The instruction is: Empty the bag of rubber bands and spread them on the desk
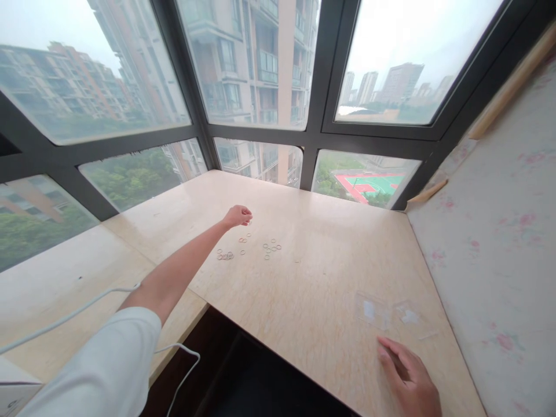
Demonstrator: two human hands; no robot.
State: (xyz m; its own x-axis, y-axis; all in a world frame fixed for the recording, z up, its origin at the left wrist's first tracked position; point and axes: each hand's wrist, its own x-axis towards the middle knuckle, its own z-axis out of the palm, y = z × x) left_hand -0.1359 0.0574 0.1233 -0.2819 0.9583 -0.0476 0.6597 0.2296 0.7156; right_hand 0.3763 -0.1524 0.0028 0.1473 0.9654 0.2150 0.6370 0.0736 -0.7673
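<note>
My left hand (238, 216) reaches far out over the table, its thumb and fingertips pinched together. A thin ring shows faintly at those fingertips. Just nearer to me lie several small thin rings, some silvery and some reddish: a pile (225, 255) at the left, a reddish pair (242, 240), and a loose cluster (272, 249) to the right. My right hand (410, 376) rests low on the table at the right, fingers loosely bent, thumb and index finger apart, with nothing seen between them. Beyond it is a clear plastic box (372, 311) with a white patch inside.
Another clear plastic piece (407, 313) lies beside the box, near the flowered wall (499, 243). Windows with dark frames (260, 136) border the far side of the table (278, 307). A white cable (65, 317) passes by my left arm. A dark gap opens below the front edge.
</note>
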